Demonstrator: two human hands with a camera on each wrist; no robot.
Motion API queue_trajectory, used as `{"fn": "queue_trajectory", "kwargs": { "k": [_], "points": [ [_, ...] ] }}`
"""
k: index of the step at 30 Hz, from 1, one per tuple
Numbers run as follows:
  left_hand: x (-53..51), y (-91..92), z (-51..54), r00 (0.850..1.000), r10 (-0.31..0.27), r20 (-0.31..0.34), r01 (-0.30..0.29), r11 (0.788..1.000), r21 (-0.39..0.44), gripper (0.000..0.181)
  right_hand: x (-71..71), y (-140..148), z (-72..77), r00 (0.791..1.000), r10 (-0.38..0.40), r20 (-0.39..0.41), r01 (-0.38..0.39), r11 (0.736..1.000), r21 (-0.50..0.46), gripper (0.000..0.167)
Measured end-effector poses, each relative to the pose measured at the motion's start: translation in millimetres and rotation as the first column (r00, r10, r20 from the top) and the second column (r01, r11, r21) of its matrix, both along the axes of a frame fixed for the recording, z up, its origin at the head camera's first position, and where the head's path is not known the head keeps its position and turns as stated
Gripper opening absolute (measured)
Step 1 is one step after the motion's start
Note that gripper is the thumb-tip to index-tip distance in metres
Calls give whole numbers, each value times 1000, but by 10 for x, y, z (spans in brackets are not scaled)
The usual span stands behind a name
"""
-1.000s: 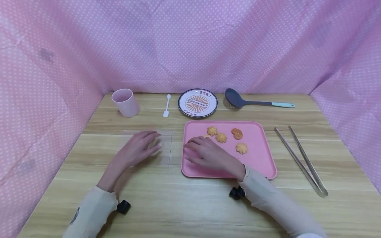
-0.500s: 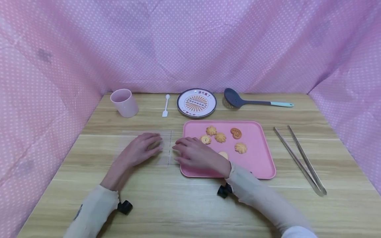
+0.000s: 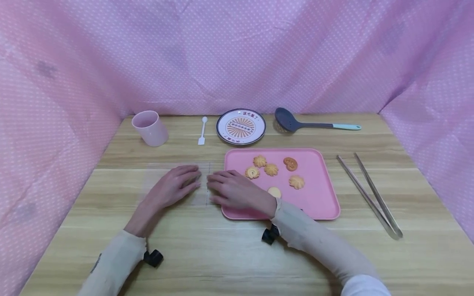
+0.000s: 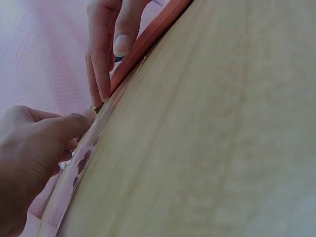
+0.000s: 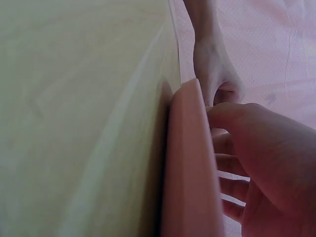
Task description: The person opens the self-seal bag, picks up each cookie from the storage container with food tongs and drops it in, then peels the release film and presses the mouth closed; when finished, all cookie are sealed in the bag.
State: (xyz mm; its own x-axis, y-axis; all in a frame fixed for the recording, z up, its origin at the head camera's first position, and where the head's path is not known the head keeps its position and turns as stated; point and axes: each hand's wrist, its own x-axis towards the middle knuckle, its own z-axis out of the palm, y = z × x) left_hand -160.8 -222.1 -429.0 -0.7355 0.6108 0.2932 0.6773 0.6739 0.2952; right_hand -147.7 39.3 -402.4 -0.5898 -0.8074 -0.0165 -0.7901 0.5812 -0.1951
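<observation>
A clear, flat plastic piece (image 3: 200, 199), perhaps a bag, lies on the table with a dashed line down its right edge. My left hand (image 3: 170, 187) is over it, fingers loosely bent and thumb apart; whether the fingertips touch it I cannot tell. My right hand (image 3: 235, 190) reaches across the left edge of a pink tray (image 3: 318, 201), fingertips by the dashed line, gripping nothing visible. On the tray lie several cookies: flower-shaped ones (image 3: 271, 169), a pretzel-shaped one (image 3: 290, 164) and a pale round one (image 3: 274, 192) partly behind the right wrist.
Along the back stand a pink cup (image 3: 151, 130), a small white spatula-like stick (image 3: 203, 130), a patterned plate (image 3: 241, 126) and a dark slotted spoon (image 3: 290, 121) with a mint handle tip. Metal tongs (image 3: 370, 199) lie right of the tray. Pink dotted cloth (image 3: 237, 53) surrounds the table.
My right hand has moved left from over the tray to the plastic's dashed edge, uncovering a flower-shaped cookie and the pale round one. My left hand stays nearly in place.
</observation>
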Motion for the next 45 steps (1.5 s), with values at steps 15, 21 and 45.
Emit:
{"fn": "queue_trajectory", "kwargs": {
  "k": [15, 21, 45],
  "points": [
    [19, -19, -59, 998, -31, -50, 31, 999, 7, 35, 22, -59, -35, 999, 20, -45, -17, 998, 63, 52],
    [15, -18, -73, 997, -39, -67, 40, 999, 20, 33, 34, -57, -22, 1000, 3, -19, -2, 998, 67, 52],
    [32, -18, -100, 995, -52, -90, 55, 998, 32, 30, 26, -53, -20, 1000, 8, -22, -7, 998, 66, 52]
  ]
}}
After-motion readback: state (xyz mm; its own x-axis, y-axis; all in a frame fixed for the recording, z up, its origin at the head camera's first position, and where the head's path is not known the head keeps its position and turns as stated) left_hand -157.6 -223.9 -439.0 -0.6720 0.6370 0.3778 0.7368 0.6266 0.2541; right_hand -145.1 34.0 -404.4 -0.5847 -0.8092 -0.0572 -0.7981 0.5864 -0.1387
